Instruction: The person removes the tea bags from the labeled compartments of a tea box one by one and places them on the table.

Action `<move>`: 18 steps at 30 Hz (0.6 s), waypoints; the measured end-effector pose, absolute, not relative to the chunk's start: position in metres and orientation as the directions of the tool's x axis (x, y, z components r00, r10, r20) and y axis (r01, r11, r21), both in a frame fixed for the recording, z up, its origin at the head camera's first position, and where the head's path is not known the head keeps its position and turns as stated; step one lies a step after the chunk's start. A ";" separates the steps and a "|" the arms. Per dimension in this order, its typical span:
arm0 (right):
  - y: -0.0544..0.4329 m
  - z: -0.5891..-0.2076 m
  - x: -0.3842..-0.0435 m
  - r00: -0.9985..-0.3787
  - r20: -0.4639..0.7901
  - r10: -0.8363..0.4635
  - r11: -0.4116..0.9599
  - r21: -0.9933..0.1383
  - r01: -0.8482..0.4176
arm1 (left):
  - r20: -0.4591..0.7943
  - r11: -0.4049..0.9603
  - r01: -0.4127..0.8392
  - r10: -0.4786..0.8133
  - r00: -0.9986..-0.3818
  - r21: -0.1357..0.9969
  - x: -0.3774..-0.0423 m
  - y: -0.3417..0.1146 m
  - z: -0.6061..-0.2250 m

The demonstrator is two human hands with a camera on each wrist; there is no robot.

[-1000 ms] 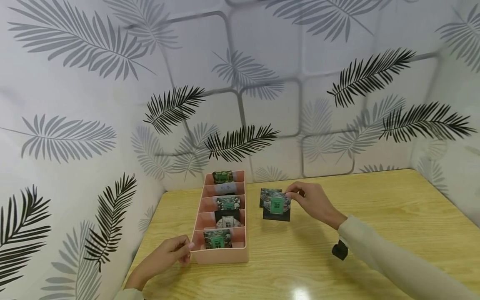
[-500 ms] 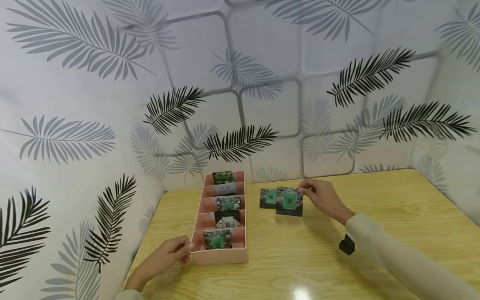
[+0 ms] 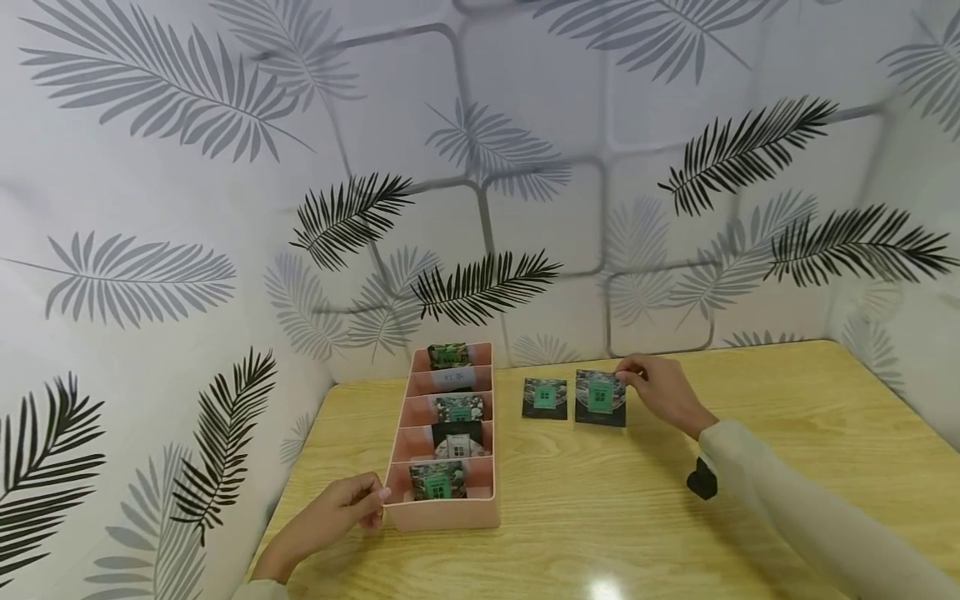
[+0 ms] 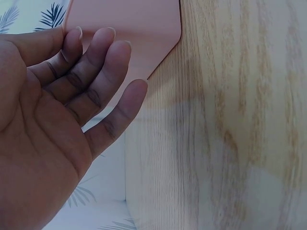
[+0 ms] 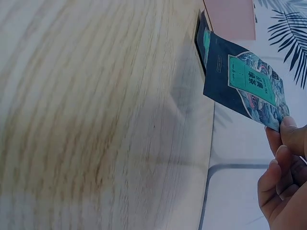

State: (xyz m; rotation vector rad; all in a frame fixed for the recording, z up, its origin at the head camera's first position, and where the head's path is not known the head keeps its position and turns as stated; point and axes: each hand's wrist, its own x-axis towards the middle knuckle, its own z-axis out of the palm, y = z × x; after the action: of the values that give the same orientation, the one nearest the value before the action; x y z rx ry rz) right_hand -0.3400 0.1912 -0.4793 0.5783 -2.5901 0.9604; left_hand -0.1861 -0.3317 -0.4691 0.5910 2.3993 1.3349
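My right hand (image 3: 660, 390) pinches the upper right corner of a square tea sachet (image 3: 600, 398) with a green label. In the right wrist view, thumb and fingertips hold this sachet (image 5: 244, 81) by one corner, tilted up over the table. Just left of it, a matching tea sachet (image 3: 545, 398) lies on the tabletop. My left hand (image 3: 347, 506) grips the near left corner of a pink divided box (image 3: 450, 517) between thumb and index finger. The left wrist view has the other fingers loosely bent beside the box wall (image 4: 139, 24).
Compartments of the box hold more sachets, such as a green-labelled one (image 3: 437, 482) in front and a white-labelled one (image 3: 459, 442) behind it. A white card (image 3: 453, 378) with writing stands farther back. The wood-grain table (image 3: 637, 517) meets a leaf-patterned backdrop (image 3: 637, 208).
My right hand has carried its sachet rightward, from overlapping the lying sachet to beside it with a gap. The left hand and box stay in place.
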 end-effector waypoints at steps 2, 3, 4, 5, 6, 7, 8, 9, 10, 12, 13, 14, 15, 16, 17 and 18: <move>0.192 -0.481 -0.344 -0.871 0.419 -0.258 0.696 -0.544 -0.468 | -0.089 0.470 0.186 0.504 -0.859 0.863 -0.186 -0.332 -0.469; 0.193 -0.482 -0.346 -0.872 0.416 -0.257 0.697 -0.546 -0.465 | -0.090 0.468 0.183 0.503 -0.860 0.865 -0.185 -0.332 -0.469; 0.193 -0.482 -0.348 -0.874 0.414 -0.256 0.698 -0.547 -0.463 | -0.091 0.468 0.181 0.501 -0.861 0.865 -0.185 -0.333 -0.469; 0.193 -0.482 -0.350 -0.874 0.412 -0.256 0.697 -0.548 -0.462 | -0.091 0.468 0.180 0.499 -0.862 0.865 -0.185 -0.333 -0.469; 0.193 -0.483 -0.351 -0.876 0.409 -0.255 0.697 -0.551 -0.460 | -0.091 0.469 0.180 0.498 -0.862 0.864 -0.185 -0.333 -0.469; 0.192 -0.483 -0.353 -0.878 0.404 -0.256 0.696 -0.553 -0.457 | -0.089 0.471 0.181 0.497 -0.863 0.863 -0.185 -0.333 -0.468; 0.192 -0.483 -0.355 -0.882 0.396 -0.256 0.697 -0.557 -0.452 | -0.089 0.471 0.181 0.495 -0.864 0.863 -0.184 -0.333 -0.468; 0.192 -0.484 -0.356 -0.884 0.391 -0.256 0.696 -0.560 -0.449 | -0.088 0.473 0.183 0.495 -0.864 0.862 -0.184 -0.333 -0.469; 0.191 -0.484 -0.358 -0.887 0.384 -0.254 0.698 -0.562 -0.444 | -0.087 0.473 0.185 0.495 -0.865 0.861 -0.184 -0.333 -0.469; 0.190 -0.485 -0.361 -0.894 0.369 -0.255 0.703 -0.564 -0.433 | -0.083 0.470 0.188 0.498 -0.863 0.863 -0.185 -0.334 -0.469; 0.189 -0.486 -0.364 -0.896 0.362 -0.259 0.705 -0.563 -0.431 | -0.083 0.466 0.187 0.500 -0.862 0.865 -0.185 -0.334 -0.470; 0.189 -0.487 -0.366 -0.898 0.354 -0.261 0.709 -0.561 -0.427 | -0.082 0.462 0.187 0.503 -0.860 0.867 -0.185 -0.334 -0.470; 0.188 -0.487 -0.368 -0.900 0.346 -0.264 0.715 -0.557 -0.423 | -0.081 0.460 0.189 0.506 -0.859 0.868 -0.185 -0.334 -0.470; 0.188 -0.487 -0.371 -0.902 0.340 -0.266 0.719 -0.553 -0.421 | -0.079 0.458 0.191 0.508 -0.858 0.868 -0.185 -0.334 -0.470; 0.187 -0.487 -0.374 -0.902 0.335 -0.273 0.721 -0.550 -0.422 | -0.078 0.457 0.192 0.509 -0.857 0.868 -0.186 -0.335 -0.470; 0.187 -0.487 -0.376 -0.903 0.328 -0.278 0.723 -0.548 -0.421 | -0.078 0.458 0.193 0.509 -0.858 0.868 -0.186 -0.335 -0.470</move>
State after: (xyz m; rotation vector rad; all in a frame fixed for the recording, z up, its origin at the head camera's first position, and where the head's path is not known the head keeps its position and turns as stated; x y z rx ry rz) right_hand -0.3763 0.1872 -0.4871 0.5566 -2.7047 0.9400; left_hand -0.1861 -0.3346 -0.4697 0.5967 2.3863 1.3571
